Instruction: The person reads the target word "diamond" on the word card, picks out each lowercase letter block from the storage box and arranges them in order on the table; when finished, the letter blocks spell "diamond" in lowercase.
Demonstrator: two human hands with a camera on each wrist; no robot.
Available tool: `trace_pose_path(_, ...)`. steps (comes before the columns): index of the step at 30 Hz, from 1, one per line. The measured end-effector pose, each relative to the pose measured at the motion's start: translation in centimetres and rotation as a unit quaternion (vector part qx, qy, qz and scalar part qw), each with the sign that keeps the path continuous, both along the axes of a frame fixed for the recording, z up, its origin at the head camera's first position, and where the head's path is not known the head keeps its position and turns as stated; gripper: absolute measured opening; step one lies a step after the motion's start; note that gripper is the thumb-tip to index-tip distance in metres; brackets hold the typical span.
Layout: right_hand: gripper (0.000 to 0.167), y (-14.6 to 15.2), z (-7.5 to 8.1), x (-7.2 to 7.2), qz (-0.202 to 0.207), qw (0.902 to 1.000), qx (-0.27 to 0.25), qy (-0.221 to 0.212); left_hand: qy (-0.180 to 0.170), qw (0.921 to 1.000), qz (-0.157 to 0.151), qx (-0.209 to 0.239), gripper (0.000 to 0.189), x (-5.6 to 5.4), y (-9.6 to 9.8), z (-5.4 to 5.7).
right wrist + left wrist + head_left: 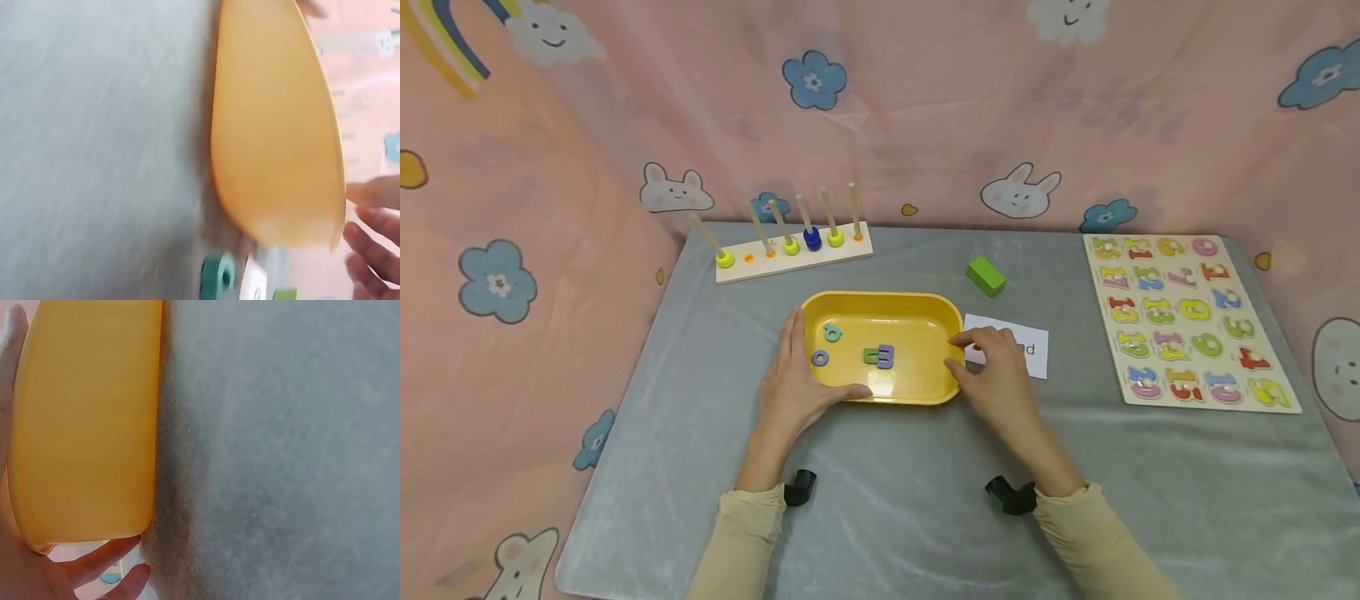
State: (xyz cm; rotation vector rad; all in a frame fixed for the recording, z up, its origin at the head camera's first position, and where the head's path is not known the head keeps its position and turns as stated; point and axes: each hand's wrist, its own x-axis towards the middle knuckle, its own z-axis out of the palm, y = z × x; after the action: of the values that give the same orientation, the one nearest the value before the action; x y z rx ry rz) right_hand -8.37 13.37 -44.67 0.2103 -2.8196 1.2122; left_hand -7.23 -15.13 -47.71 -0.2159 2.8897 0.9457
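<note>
A yellow tray (pixel 917 304) sits on the grey cloth in front of me. My left hand (pixel 793 383) grips its left end, fingers along the outer side and thumb over the near rim. At the right end, my right hand (pixel 1000 375) holds the rim with thumb and forefinger. Inside the tray lie a teal letter (pixel 832 332), a purple ring-shaped letter (pixel 820 357), and a green letter (pixel 870 357) touching a purple one (pixel 886 357). A white word card (pixel 1037 350), partly hidden by my right hand, lies beside the tray. Near it is a teal piece (pixel 215 275) in the right wrist view.
Behind the tray stands a wooden peg board (pixel 793 258) with yellow and blue rings. A green block (pixel 986 276) lies beyond the card. At right is a number puzzle board (pixel 1195 325). A printed pink curtain (pixel 895 125) hangs along the table's back edge.
</note>
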Motion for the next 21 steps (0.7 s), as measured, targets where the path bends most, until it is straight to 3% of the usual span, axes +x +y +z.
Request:
trace_pose_path(5,0.04,-2.6,0.1,-0.5,0.073,0.9959,0.009,-0.054,0.001,1.0,0.001,-0.004,0.158,0.1,0.0,0.2)
trace_pose_path(10,0.047,-4.7,-0.1,-1.3,0.127,0.9885,0.01,-0.081,0.003,1.0,0.001,-0.004,0.157,0.1,0.0,0.2)
trace_pose_path(16,0.049,-6.2,-0.8,-3.0,0.141,0.9833,0.016,-0.114,0.004,1.0,0.0,0.002,0.157,0.0,-0.1,0.2)
trace_pose_path(21,0.054,-6.9,-1.9,-4.0,0.164,0.9747,0.054,-0.142,0.001,1.0,-0.003,0.003,0.156,-0.1,-0.1,0.1)
